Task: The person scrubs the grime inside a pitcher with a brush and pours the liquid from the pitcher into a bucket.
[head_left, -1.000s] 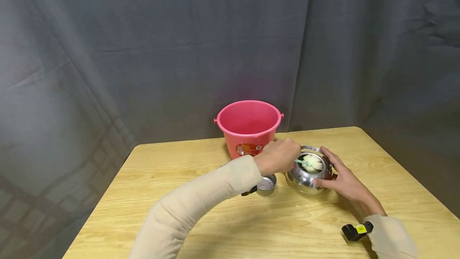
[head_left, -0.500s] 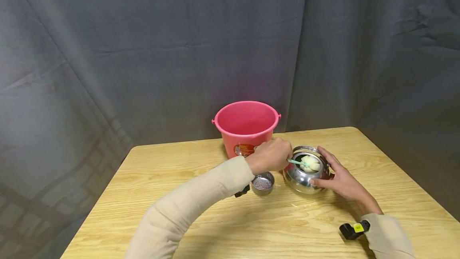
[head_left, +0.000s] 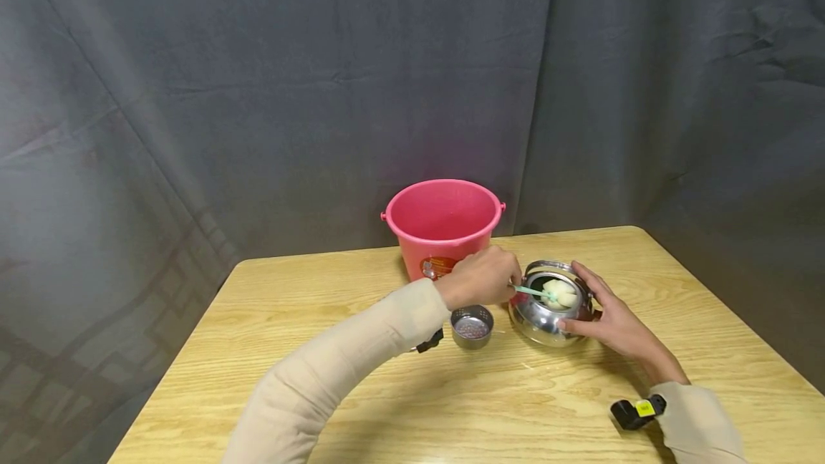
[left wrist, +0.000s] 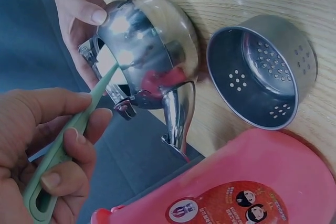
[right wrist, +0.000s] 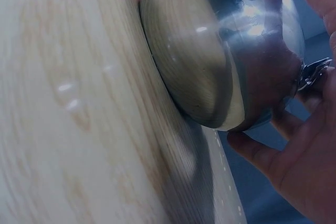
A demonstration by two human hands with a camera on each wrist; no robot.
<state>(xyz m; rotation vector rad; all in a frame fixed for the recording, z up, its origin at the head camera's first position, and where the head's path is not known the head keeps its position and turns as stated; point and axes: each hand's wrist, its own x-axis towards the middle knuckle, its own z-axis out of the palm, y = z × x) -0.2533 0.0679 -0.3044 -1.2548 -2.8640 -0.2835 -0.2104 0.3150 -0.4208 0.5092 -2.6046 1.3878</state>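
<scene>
A shiny steel teapot (head_left: 548,322) with an open top stands on the wooden table, its opening facing up. My left hand (head_left: 485,278) grips the light green handle of a sponge brush (left wrist: 63,142), fingers and thumb wrapped round it. The brush's pale sponge head (head_left: 559,293) sits in the teapot's mouth. My right hand (head_left: 615,321) holds the teapot from the right, thumb on the near side and fingers on the far side. In the left wrist view, the spout (left wrist: 179,114) points toward the bucket. The inside of the pot below the sponge is hidden.
A perforated steel strainer cup (head_left: 473,329) stands just left of the teapot. Behind it is a pink bucket (head_left: 445,212) with a red label, partly covered by my left hand. A dark grey curtain (head_left: 361,92) hangs behind the table (head_left: 309,285).
My left hand has drawn back a little to the left, so more of the green handle shows. The strainer cup is less covered. My right hand keeps its hold on the teapot.
</scene>
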